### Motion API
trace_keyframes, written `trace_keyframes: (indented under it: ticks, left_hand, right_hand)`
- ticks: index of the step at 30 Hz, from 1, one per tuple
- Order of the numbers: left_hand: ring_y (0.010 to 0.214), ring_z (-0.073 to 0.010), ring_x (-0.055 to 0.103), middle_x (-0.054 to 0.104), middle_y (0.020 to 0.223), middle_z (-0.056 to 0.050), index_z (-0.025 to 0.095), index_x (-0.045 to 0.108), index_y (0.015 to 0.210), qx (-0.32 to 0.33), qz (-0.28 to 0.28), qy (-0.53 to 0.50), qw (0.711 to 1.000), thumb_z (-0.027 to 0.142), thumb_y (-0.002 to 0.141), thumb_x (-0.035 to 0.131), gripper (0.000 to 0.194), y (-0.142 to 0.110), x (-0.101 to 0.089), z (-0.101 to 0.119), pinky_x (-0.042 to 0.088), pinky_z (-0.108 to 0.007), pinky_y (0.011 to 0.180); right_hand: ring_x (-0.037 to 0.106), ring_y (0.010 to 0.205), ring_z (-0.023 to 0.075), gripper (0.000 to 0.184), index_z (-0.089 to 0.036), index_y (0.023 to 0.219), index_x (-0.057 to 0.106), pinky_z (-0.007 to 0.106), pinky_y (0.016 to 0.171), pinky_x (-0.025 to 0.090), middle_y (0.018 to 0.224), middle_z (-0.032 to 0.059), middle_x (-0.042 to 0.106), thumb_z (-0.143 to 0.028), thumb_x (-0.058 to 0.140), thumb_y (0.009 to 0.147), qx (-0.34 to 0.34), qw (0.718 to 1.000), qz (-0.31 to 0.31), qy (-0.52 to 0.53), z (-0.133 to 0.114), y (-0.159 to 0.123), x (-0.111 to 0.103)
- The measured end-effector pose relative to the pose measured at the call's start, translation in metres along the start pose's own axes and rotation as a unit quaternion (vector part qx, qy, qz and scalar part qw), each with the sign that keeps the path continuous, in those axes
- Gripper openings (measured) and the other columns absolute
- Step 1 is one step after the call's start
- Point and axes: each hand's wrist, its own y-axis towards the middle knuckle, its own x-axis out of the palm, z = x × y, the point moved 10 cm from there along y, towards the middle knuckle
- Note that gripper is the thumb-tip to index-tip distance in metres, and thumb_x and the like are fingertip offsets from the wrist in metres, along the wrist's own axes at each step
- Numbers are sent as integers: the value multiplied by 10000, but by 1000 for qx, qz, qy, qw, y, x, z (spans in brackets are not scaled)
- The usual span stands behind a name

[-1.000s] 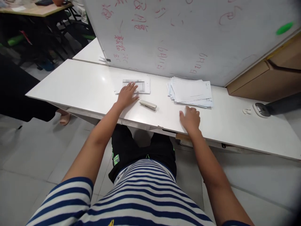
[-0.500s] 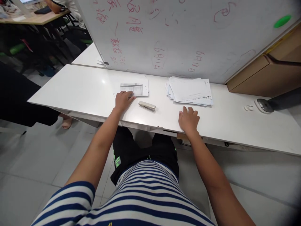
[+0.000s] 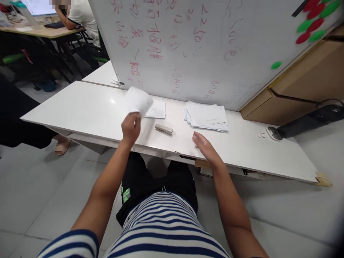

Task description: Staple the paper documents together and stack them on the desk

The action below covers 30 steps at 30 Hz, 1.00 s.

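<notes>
My left hand [image 3: 131, 127] is closed on the near edge of a sheet of paper [image 3: 138, 100], lifted off the table and blurred by motion; whether it is one sheet or more I cannot tell. Partly behind it, more white paper [image 3: 159, 110] lies flat on the table. A beige stapler [image 3: 163, 129] rests on the tabletop between my hands. My right hand [image 3: 204, 145] hovers at the table's near side, fingers stretched out and holding nothing. Just beyond it sits a loose stack of papers [image 3: 206, 115].
The long white table [image 3: 88, 107] runs along a whiteboard [image 3: 166, 43] with red writing and coloured magnets. Cardboard boxes [image 3: 292, 80], a dark cylinder [image 3: 311, 122] and a small white item [image 3: 261, 135] are at the right. A person [image 3: 83, 19] sits at another desk, far left.
My left hand has gone from resting on the printed paper to lifting paper up off the table. My right hand has risen and straightened its fingers. The view has tilted up somewhat.
</notes>
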Motion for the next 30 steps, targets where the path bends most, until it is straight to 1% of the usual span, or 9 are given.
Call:
trace_keyframes:
  ticks: [4,6,9,13,18,23,25,28,30]
  left_hand:
    - [908,-201,671,751,1006,-54,246,674,1067,233,-153,-53,959,346,966,536,198,-61,5,118,442,-334,760]
    - [873,-184,673,756,1040,-40,254,661,1116,282,-191,-62,938,305,971,535,199,-93,19,151,423,-319,718]
    - [851,-166,672,757,1061,-32,239,648,1137,312,-202,-79,925,274,975,535,201,-128,40,169,412,-311,694]
    - [881,-171,674,758,1051,-28,230,646,1131,324,-207,-101,918,275,969,560,189,-154,56,171,423,-321,732]
    - [1021,-192,655,733,1131,-44,256,650,1158,297,-270,-88,912,283,965,563,213,-167,70,167,440,-373,885]
    - [1194,-248,583,668,1278,-52,255,694,1075,266,-304,-40,914,325,955,567,188,-172,74,157,395,-455,1053]
    - [1280,-266,525,626,1341,-66,254,684,1108,205,-298,-40,931,331,950,569,211,-165,70,144,383,-464,1084]
    - [1347,-288,457,570,1396,-116,211,609,1238,49,-259,-39,964,343,953,553,319,-149,59,112,378,-480,1102]
    - [1363,-311,434,557,1399,-146,180,548,1305,-49,-250,-46,966,377,950,549,406,-143,54,93,338,-523,1125]
  right_hand:
    - [516,1321,299,799,-348,1521,313,500,988,498,1530,96,445,-743,481,846,-44,938,-148,312,-43,-53,49]
    - [600,1222,308,791,-311,1460,429,501,946,526,1441,111,547,-777,472,822,-6,921,-115,373,-37,-61,58]
    - [689,1043,295,677,-219,1270,603,456,879,567,1232,125,688,-722,551,820,75,924,-8,375,-1,-58,55]
    - [720,893,266,572,-207,1203,609,418,771,604,1113,103,732,-605,672,797,156,919,50,359,41,-62,42]
    - [704,980,262,516,-242,1199,628,378,697,607,1184,69,717,-584,653,813,155,903,44,397,62,-71,30]
    - [718,887,284,521,-162,1042,704,389,734,576,984,99,766,-520,796,675,174,929,108,307,98,-75,21]
    - [712,918,281,507,-158,1023,721,410,820,554,992,97,766,-542,777,695,139,943,121,277,101,-74,17]
    - [701,966,272,473,-175,1030,735,434,930,509,1020,82,765,-552,745,745,95,957,119,247,100,-75,10]
    - [702,967,271,450,-187,1032,739,450,955,497,1020,75,767,-543,747,756,87,959,99,253,97,-76,10]
